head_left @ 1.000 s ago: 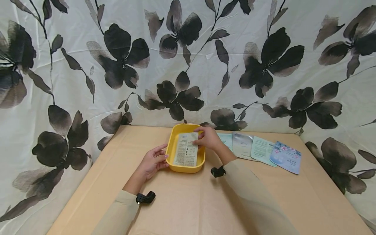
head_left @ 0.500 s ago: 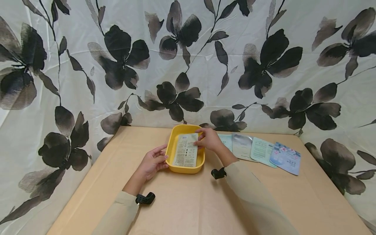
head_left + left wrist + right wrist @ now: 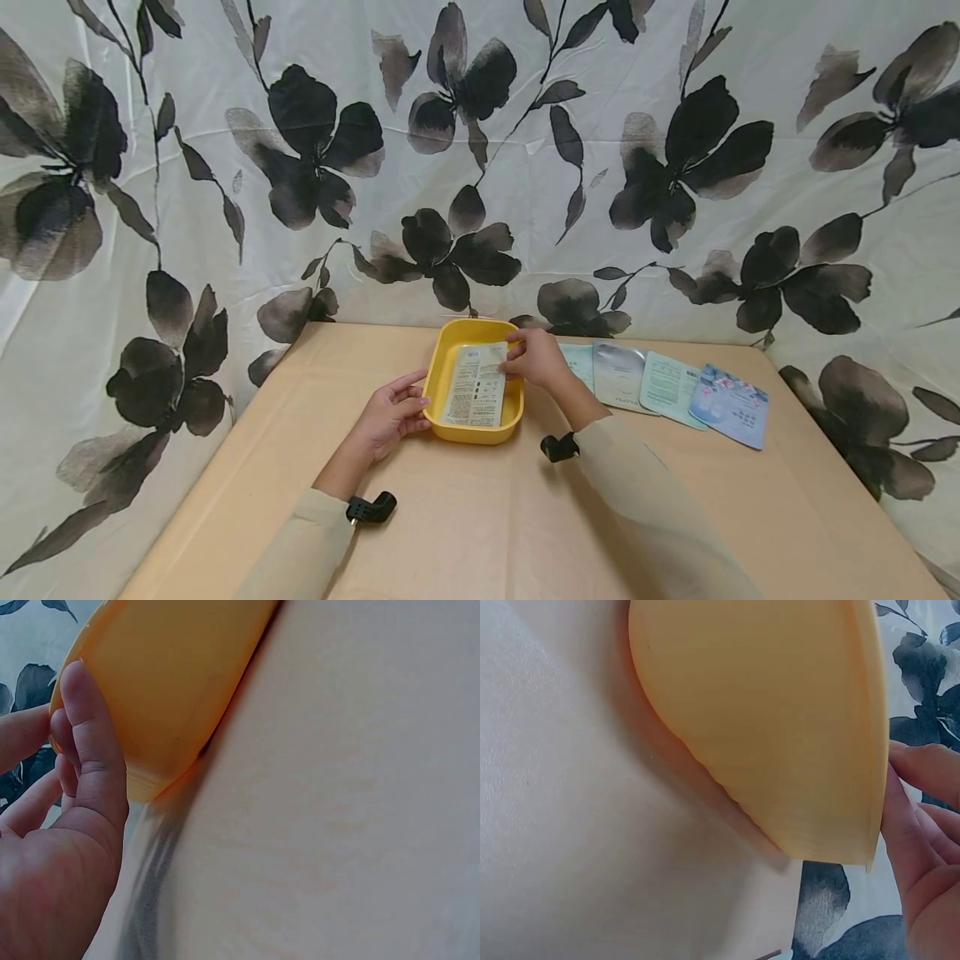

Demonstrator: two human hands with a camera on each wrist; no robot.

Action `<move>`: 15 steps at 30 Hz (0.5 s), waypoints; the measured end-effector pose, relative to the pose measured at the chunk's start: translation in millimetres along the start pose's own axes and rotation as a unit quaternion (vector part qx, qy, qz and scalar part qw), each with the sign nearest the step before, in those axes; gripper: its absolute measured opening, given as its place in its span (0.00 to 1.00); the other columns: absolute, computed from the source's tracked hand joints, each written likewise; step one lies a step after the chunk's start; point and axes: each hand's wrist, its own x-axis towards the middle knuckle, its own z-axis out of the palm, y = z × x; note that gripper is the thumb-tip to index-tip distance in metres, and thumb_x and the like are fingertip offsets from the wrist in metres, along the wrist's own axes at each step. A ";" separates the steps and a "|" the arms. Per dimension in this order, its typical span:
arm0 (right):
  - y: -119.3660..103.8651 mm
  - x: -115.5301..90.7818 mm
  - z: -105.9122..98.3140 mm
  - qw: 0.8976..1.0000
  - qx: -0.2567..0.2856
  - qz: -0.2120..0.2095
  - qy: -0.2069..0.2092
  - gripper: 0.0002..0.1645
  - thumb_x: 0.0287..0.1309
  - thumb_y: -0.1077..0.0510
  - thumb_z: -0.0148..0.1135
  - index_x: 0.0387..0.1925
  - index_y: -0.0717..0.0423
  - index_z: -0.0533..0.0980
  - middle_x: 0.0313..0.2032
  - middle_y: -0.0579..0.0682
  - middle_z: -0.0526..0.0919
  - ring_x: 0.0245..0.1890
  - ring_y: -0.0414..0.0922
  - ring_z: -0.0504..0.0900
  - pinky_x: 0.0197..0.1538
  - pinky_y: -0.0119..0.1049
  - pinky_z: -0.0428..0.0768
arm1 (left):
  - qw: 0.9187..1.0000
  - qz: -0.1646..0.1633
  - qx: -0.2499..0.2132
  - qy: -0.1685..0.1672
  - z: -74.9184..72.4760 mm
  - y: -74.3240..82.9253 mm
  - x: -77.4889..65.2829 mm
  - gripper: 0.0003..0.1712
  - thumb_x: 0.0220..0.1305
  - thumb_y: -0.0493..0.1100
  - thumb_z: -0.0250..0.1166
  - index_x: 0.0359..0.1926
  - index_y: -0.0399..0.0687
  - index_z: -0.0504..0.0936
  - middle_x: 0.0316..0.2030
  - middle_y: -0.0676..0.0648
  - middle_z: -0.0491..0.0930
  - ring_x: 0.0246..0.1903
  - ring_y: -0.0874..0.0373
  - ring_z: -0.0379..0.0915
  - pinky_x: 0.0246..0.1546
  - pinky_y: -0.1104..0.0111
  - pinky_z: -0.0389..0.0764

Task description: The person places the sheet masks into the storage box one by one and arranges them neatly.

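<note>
Right fingertips now at the packet's edge

Your right hand (image 3: 540,358) has shifted slightly: its fingertips, which overlapped the printed packet (image 3: 474,387) a second ago, now sit about at its right edge. That suggests to me less finger on the packet, and that the yellow tray (image 3: 480,433) is taking its weight. The packet lies inside the tray, text side up, in much the same position as before; the head view itself has drifted a little.

Your left hand (image 3: 386,417) looks unchanged, fingers relaxed and touching the tray's left rim. The right hand reaches over the tray's right rim, forefinger and thumb spaced apart; whether they pinch the packet, you cannot tell from these views, since the rim hides the tips from the wrist camera.

To the right of the tray, the silver packet (image 3: 618,375), green packet (image 3: 671,387) and floral blue packet (image 3: 729,406) appear unmoved.
</note>
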 end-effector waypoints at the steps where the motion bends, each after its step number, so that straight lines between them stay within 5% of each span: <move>1: 0.2 -0.8 -0.3 1.000 -0.002 -0.001 0.002 0.37 0.49 0.67 0.78 0.62 0.63 0.76 0.38 0.57 0.84 0.31 0.46 0.87 0.35 0.35 0.89 | 1.000 -0.001 0.000 0.001 0.2 -0.1 -0.1 0.37 0.69 0.30 0.63 0.76 0.46 0.65 0.43 0.49 0.72 0.28 0.59 0.79 0.35 0.67 0.90; 15: 4.9 -17.6 -9.8 0.999 -0.014 -0.022 0.023 0.33 0.49 0.63 0.80 0.58 0.64 0.80 0.39 0.54 0.86 0.33 0.46 0.87 0.39 0.35 0.89 | 1.000 -0.006 0.001 0.008 2.4 2.1 -1.6 0.36 0.69 0.30 0.64 0.75 0.47 0.67 0.43 0.49 0.72 0.28 0.60 0.79 0.35 0.68 0.89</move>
